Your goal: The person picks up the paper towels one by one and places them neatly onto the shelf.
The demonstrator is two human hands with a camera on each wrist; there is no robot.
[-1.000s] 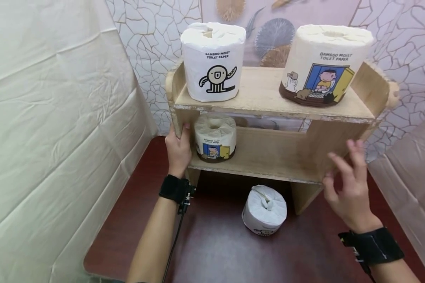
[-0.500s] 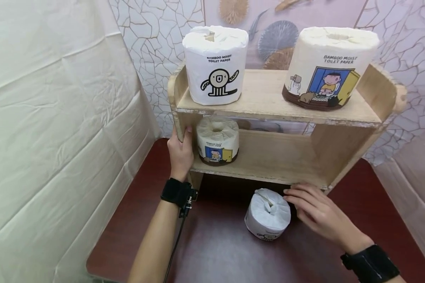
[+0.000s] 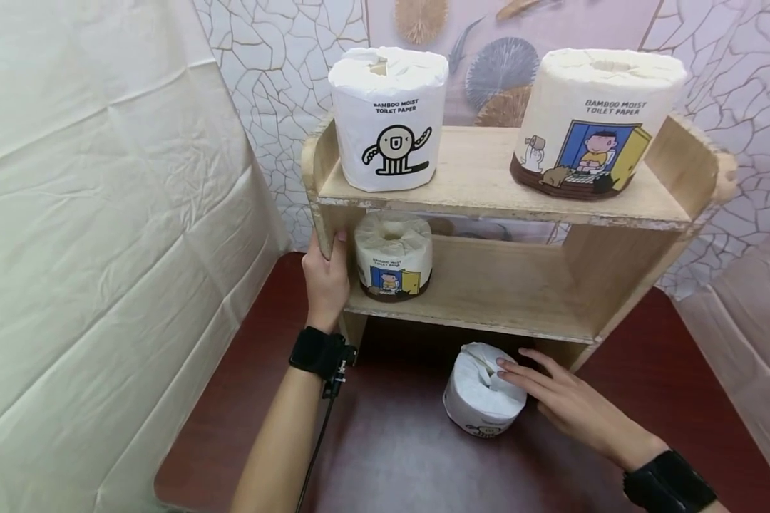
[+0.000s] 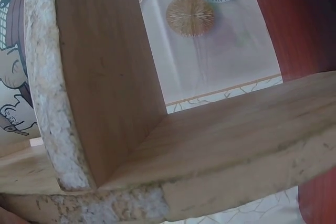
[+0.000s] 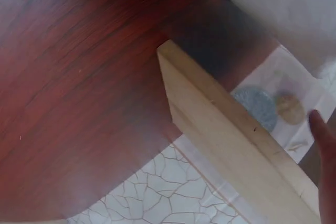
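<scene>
My left hand point(image 3: 326, 281) grips the left side panel of a two-tier wooden shelf point(image 3: 507, 281). Just right of it, a patterned toilet roll point(image 3: 394, 246) stands on the lower tier. On the table below lies a white toilet roll point(image 3: 471, 395), slightly tilted. My right hand point(image 3: 561, 399) reaches over it from the right, fairly straight fingers at its top; the thumb is hidden in the head view. In the right wrist view one digit point(image 5: 321, 132) shows at the right edge, and the white roll is blurred in the upper right corner.
On the upper tier stand a white toilet roll point(image 3: 388, 121) at left and a patterned toilet roll point(image 3: 597, 92) at right. The dark red table point(image 3: 385, 463) lies beneath. Pale cloth point(image 3: 103, 249) hangs at the left, with a patterned backdrop behind the shelf.
My right hand has moved left and down from beside the shelf's right panel to the top of the lower white toilet roll. The left hand keeps its grip on the shelf.
</scene>
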